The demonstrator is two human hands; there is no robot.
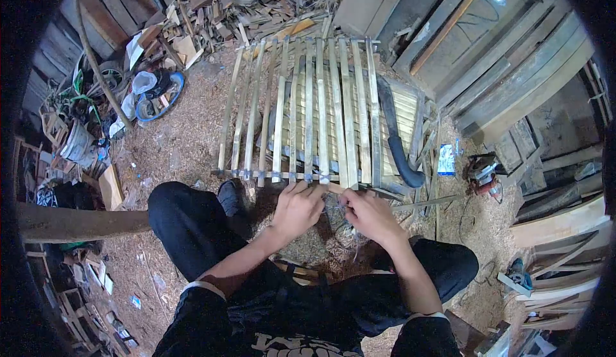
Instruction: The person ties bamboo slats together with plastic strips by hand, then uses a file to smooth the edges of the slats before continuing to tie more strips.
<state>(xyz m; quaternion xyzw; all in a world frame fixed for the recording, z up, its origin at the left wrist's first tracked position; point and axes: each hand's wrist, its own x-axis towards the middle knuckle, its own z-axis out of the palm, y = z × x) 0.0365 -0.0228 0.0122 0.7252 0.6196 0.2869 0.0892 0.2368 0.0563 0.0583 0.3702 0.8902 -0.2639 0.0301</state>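
A panel of parallel wooden slats (pixel 322 119) lies in front of me, tied to thin crosspieces at its far and near ends. My left hand (pixel 298 208) is closed at the near end, its fingers curled over the wooden crosspiece (pixel 333 188). Close beside it on the right, my right hand (pixel 371 214) is pinched at the same edge, by the slat ends. What its fingertips grip is hidden; a thin strand hangs below them. Dark bindings (pixel 247 174) wrap the joints further left along the crosspiece.
Under the panel is another slatted piece (pixel 401 116) with a dark curved bar (pixel 398 145). A power tool (pixel 484 176) sits on the right, near stacked boards (pixel 564 222). Wood scraps (pixel 250 7) pile up at the back. A blue basin (pixel 163 100) stands left.
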